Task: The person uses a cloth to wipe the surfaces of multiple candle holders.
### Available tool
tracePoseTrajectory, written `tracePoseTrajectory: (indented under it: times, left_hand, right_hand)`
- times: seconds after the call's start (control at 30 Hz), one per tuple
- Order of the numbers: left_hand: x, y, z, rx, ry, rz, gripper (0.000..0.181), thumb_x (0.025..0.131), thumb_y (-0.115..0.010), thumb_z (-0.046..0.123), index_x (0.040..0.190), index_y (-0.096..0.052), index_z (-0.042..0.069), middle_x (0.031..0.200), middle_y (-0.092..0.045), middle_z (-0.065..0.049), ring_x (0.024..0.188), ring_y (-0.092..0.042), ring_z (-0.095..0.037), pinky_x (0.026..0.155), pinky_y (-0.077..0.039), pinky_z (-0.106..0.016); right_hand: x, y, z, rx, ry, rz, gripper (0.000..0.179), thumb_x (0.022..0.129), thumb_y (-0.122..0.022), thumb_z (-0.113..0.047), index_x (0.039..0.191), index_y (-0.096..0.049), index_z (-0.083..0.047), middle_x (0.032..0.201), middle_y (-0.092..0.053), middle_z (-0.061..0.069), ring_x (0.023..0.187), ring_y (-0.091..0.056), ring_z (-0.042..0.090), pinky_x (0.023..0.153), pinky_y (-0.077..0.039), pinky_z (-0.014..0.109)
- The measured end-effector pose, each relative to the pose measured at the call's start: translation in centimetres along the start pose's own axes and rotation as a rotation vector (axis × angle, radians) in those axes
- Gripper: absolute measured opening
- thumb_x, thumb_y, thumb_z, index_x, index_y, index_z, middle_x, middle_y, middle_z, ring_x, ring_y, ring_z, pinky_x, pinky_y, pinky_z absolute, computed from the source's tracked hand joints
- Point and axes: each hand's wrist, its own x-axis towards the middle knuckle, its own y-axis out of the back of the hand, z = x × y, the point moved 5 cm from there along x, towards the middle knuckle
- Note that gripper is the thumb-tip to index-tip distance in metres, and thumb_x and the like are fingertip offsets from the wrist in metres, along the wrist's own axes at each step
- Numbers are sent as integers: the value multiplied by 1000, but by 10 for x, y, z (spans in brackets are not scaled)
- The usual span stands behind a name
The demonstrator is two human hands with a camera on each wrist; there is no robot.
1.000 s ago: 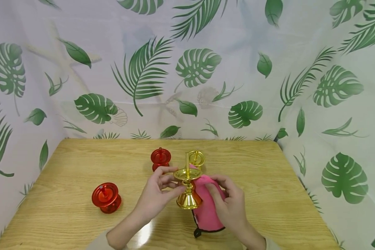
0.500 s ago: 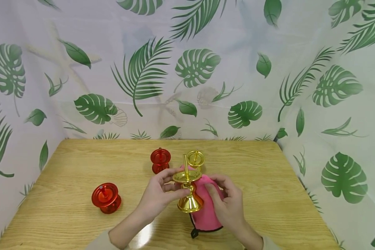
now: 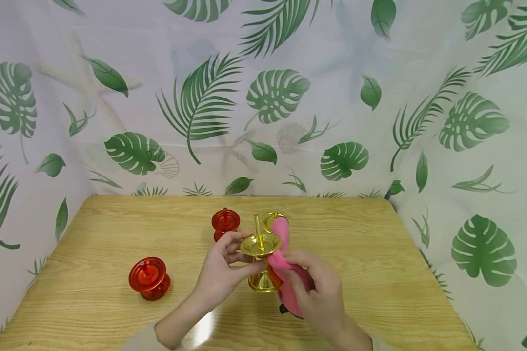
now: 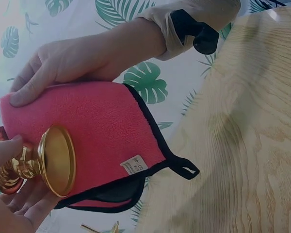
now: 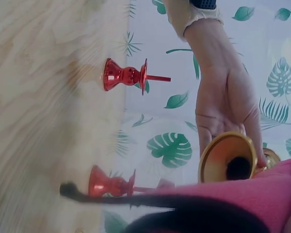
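Observation:
A shiny gold candlestick (image 3: pixel 258 246), with a dish on top and a thin upright stem, is held above the table in my left hand (image 3: pixel 221 270). The thumb lies across its waist and the fingers reach behind. My right hand (image 3: pixel 322 297) pinches a pink cloth (image 4: pixel 102 116) with black edging and a corner loop, against the candlestick's right side. One fold of the cloth rises behind the dish. In the right wrist view the candlestick's hollow base (image 5: pixel 218 162) faces the camera. The right fingertips are partly hidden by cloth.
Two red candlesticks stand on the wooden table (image 3: pixel 92 234), one at left (image 3: pixel 149 278) and one farther back (image 3: pixel 225 222). Another gold candlestick (image 3: pixel 269 220) at the back is partly covered by the raised cloth. Leaf-printed sheets (image 3: pixel 290 161) enclose the table's back and sides.
My right hand has shifted slightly down and turned the cloth, so a fold now stands up behind the dish. The gold candlestick has moved a little left. The left hand keeps its hold.

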Motion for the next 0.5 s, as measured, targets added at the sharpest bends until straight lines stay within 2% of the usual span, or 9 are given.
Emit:
tracePoseTrajectory:
  times: [0.07,0.17,0.23,0.37,0.5]
  left_hand:
    - [0,0,0,9,-11,4,60,85,-86,3,137,-56,0,126,-73,-23,93,-73,-10,81,-61,-23]
    - [0,2,1,19,-28,7,59,85,-85,3,136,-56,0,124,-75,-24,94,-73,-11,83,-61,-24]
    - [1,2,0,23,-31,14,59,85,-85,2,136,-56,0,123,-76,-24,93,-73,-11,83,-61,-25]
    - [1,3,1,24,-36,26,58,84,-85,2,135,-57,0,122,-76,-24,91,-73,-11,81,-60,-24]
    - [0,2,1,2,-34,12,58,85,-84,0,136,-56,-1,123,-75,-26,91,-73,-10,80,-61,-23]
  right_hand:
    - [-1,-1,-4,-17,42,-8,19,103,-64,-8,108,-67,10,102,-74,24,76,-73,15,73,-61,16]
    - [-2,-3,-10,2,82,-21,20,104,-63,-7,108,-66,12,101,-73,25,67,-69,13,65,-59,15]
    - [-2,-3,-14,12,100,-18,20,104,-63,-7,107,-66,13,101,-73,24,67,-68,12,64,-58,14]
    - [-2,-3,-21,5,142,-1,22,103,-65,-8,106,-68,13,101,-73,23,71,-68,12,71,-59,14]
    - [-4,-4,-20,2,124,5,22,103,-65,-7,106,-66,14,101,-73,25,66,-66,11,65,-57,13]
